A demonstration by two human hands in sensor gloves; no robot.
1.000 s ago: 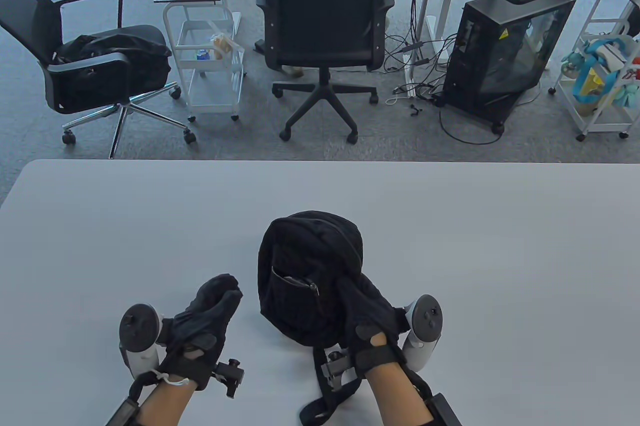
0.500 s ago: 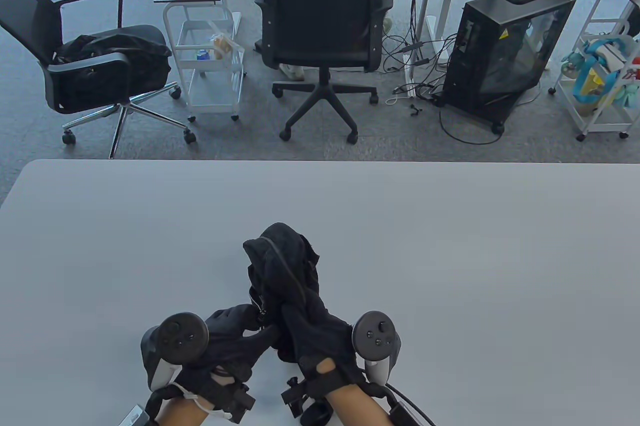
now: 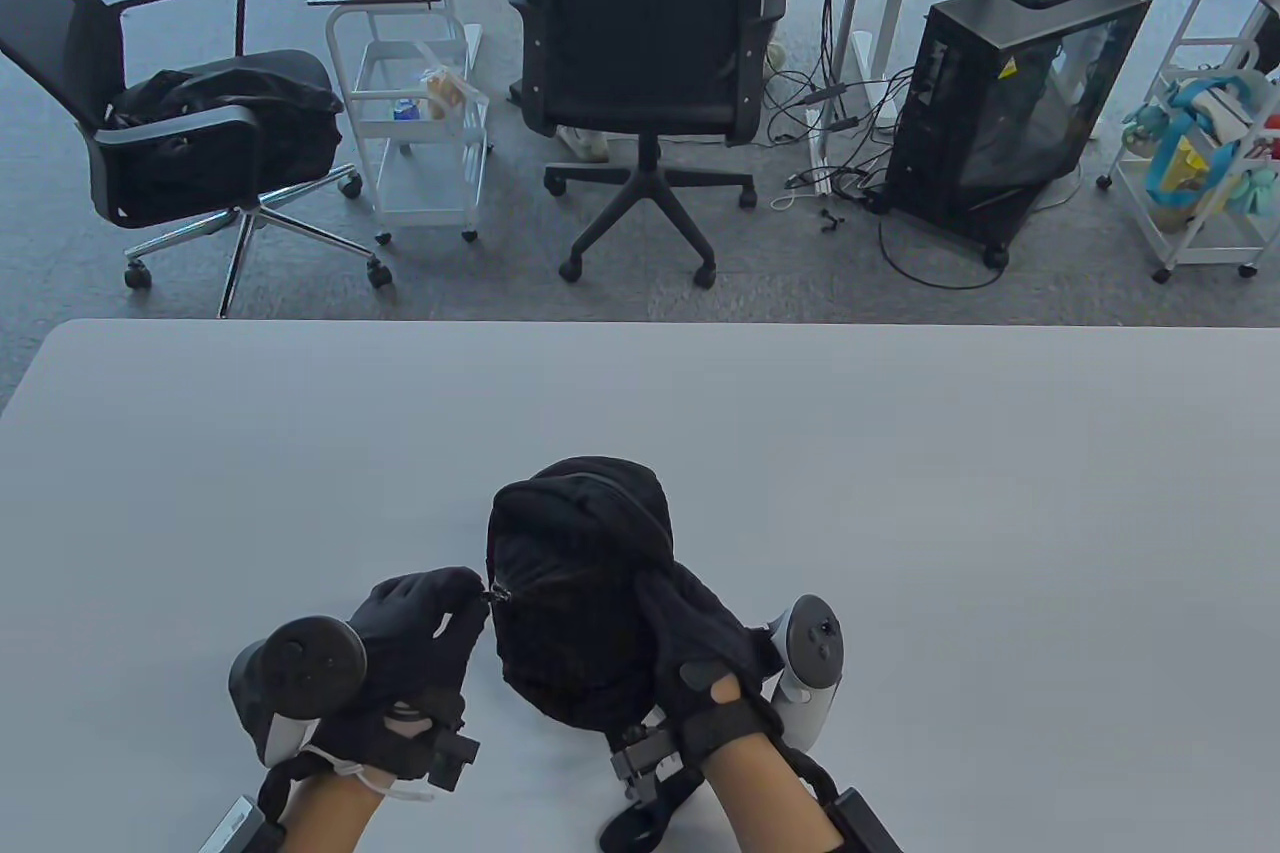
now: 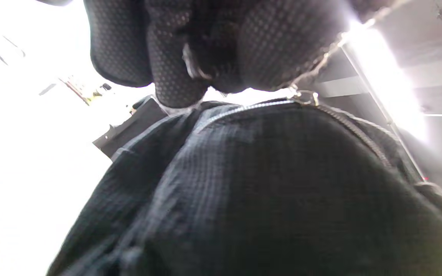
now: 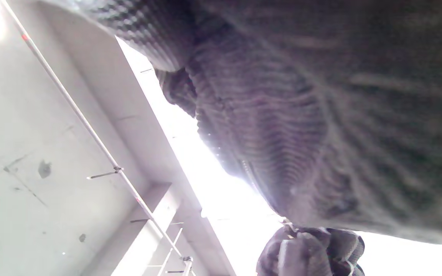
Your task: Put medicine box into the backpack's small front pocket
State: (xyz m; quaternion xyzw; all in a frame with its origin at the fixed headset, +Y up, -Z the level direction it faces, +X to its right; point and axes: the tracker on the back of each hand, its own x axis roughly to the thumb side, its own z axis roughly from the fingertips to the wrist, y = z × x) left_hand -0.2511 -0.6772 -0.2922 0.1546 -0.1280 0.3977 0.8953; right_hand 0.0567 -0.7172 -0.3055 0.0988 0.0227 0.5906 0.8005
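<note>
The small black backpack lies on the grey table in front of me. My left hand pinches the front pocket's metal zipper pull at the bag's left edge. In the left wrist view the zipper runs shut across the fabric, with the pull ring just below my fingers. My right hand grips the backpack's right side, its fingers pressed into the fabric. The medicine box is not visible in any view.
A backpack strap trails off the table's near edge by my right wrist. Beyond the far edge stand two office chairs, a white cart and a computer tower.
The pocket stood open with the pull at its right a second ago. My left hand took the pull and drew it left. The backpack was bunched up, then laid flat again.
</note>
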